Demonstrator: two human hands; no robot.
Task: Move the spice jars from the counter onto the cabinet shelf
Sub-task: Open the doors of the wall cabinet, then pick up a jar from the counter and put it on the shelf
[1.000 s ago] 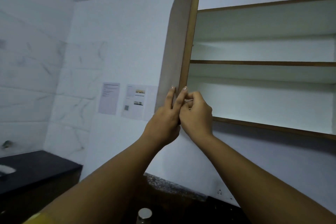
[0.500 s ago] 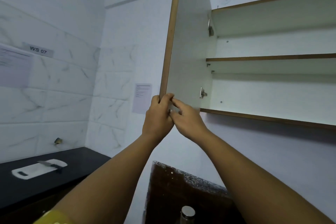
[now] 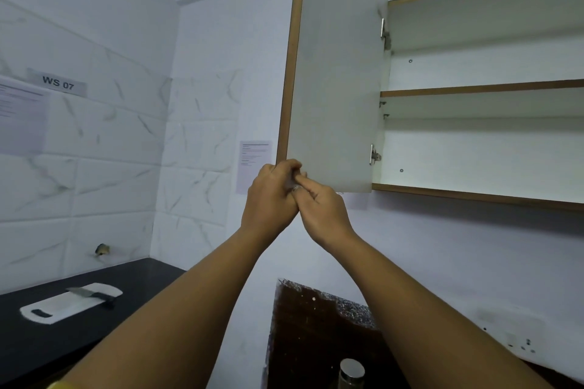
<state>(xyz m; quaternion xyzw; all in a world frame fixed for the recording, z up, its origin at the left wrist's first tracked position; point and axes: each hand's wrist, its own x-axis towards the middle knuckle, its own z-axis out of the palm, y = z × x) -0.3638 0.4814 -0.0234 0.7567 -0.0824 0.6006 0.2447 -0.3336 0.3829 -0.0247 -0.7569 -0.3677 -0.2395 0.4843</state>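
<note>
1. At the lower free corner of the cabinet door (image 3: 335,73), both grips meet. The left grip (image 3: 270,196) has its fingers curled round that corner.
2. The right grip (image 3: 324,210) touches the left one from the right. Most fingers are curled and one is stretched toward the door's bottom edge. That spot is blurred, so I can't tell whether it pinches the door or just rests there.
3. The door stands wide open, above the grips. Its hinges (image 3: 374,155) are up and to the right.
4. Progress, my read: only the door-opening step is done. I see no jar on the lower shelf (image 3: 474,194) or the upper shelf (image 3: 480,88), both up and right of the grips.
5. The only spice jar (image 3: 351,371) in view is a shiny lid well below the grips, between my forearms, at the speckled desk (image 3: 316,319). Any others are out of frame, so no count.
6. Left to do: release the door, go down for the jars, lift each onto a shelf.
7. Edges to watch: the door's bottom edge runs right from the grips, directly above the jar. The lower shelf's front lip is further right.
8. Open room: the cabinet mouth is wide on the right. I'd bring jars up on that side and then in.
9. Far down-left there's a black desk (image 3: 47,350) with a cutting board (image 3: 68,305) and a knife (image 3: 90,293), well apart from the lift path.
</note>
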